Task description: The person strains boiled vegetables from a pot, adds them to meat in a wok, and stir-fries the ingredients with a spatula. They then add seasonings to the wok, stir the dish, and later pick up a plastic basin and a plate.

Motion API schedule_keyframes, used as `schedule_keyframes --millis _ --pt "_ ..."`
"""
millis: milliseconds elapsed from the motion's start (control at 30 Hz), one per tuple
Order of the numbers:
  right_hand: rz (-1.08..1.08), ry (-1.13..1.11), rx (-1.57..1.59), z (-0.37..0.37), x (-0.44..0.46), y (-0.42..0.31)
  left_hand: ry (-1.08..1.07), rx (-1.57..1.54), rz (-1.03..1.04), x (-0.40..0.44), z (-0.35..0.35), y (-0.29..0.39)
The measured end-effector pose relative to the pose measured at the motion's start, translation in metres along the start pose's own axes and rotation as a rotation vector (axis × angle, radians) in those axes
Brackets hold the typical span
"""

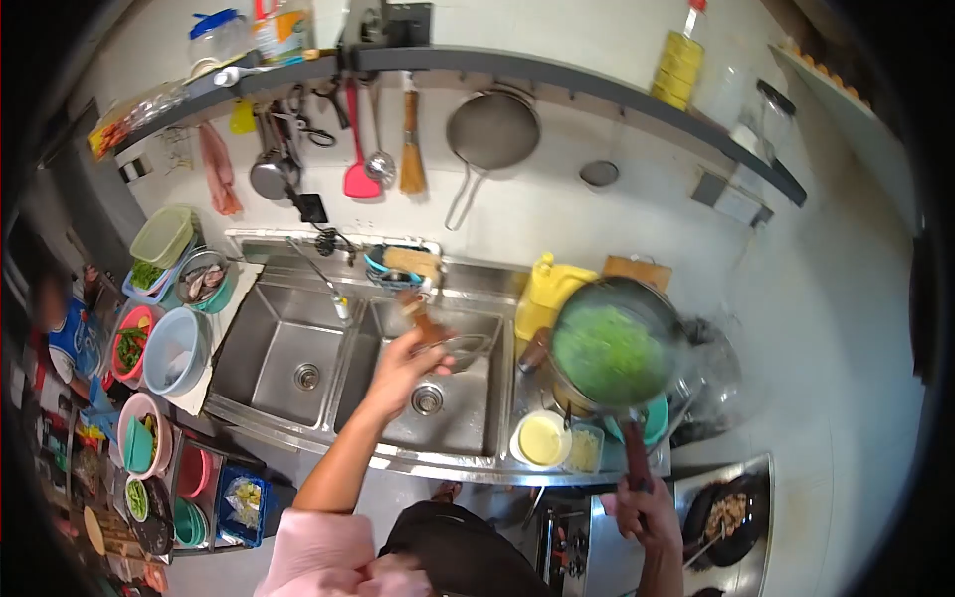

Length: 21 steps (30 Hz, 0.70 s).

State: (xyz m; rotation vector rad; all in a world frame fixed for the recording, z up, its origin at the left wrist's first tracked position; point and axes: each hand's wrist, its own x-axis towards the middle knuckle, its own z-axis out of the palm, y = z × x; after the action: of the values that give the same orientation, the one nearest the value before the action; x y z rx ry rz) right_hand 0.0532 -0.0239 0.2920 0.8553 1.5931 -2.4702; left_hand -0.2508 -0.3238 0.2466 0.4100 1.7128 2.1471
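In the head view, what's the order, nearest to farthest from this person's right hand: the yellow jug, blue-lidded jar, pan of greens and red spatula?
1. Pan of greens: held in the right hand.
2. Yellow jug: just left of the pan.
3. Red spatula: hanging farther left.
4. Blue-lidded jar: up on the shelf, farthest left.

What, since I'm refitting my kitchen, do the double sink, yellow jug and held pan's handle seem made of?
Double sink: likely satin stainless steel, from its grey metallic sheen.
Yellow jug: probably smooth plastic, given its even colour and moulded shape.
Pan handle: reddish-brown, perhaps wood or plastic; blur leaves it open.
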Motion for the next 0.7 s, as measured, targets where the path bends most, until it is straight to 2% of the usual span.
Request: schedule_keyframes --millis 67,133,200,267,300,333,400,433,500,567,667,700 --pt "0.064 -0.125 -0.039 0.011 0.019 -0.003 0.086 -0.372 -0.010 -0.044 -0.012 -0.017" --pt "0.085 -0.208 -0.093 0.022 0.039 0.001 0.052 -0.646 -0.091 -0.078 -0.034 -0.039" --pt "0.129 -0.293 -0.129 0.031 0.053 0.012 0.155 -0.593 -0.194 -0.098 -0.061 -0.077" --pt "0.188 -0.358 -0.144 0.042 0.065 0.021 0.153 -0.391 -0.234 -0.112 -0.079 -0.110" --pt "0.199 -0.355 -0.190 0.048 0.068 0.027 0.114 -0.408 -0.151 -0.121 -0.076 -0.113" --pt "0.204 -0.364 -0.230 0.054 0.073 0.031 0.170 -0.356 -0.389 -0.123 -0.079 -0.114" --pt "0.221 -0.374 -0.313 0.066 0.082 0.040 0.342 -0.251 -0.349 -0.138 -0.064 -0.113" --pt "0.228 -0.362 -0.316 0.073 0.088 0.048 0.332 -0.257 -0.324 -0.140 -0.073 -0.134" --pt "0.213 -0.340 -0.352 0.090 0.100 0.066 0.458 -0.387 -0.398 -0.152 -0.083 -0.164" --pt "0.228 -0.304 -0.432 0.108 0.109 0.077 0.566 -0.481 -0.529 -0.156 -0.080 -0.157" --pt "0.217 -0.255 -0.508 0.123 0.119 0.093 0.456 -0.770 -0.680 -0.168 -0.105 -0.197" --pt "0.220 -0.218 -0.541 0.129 0.121 0.097 0.412 -0.707 -0.721 -0.171 -0.108 -0.205"
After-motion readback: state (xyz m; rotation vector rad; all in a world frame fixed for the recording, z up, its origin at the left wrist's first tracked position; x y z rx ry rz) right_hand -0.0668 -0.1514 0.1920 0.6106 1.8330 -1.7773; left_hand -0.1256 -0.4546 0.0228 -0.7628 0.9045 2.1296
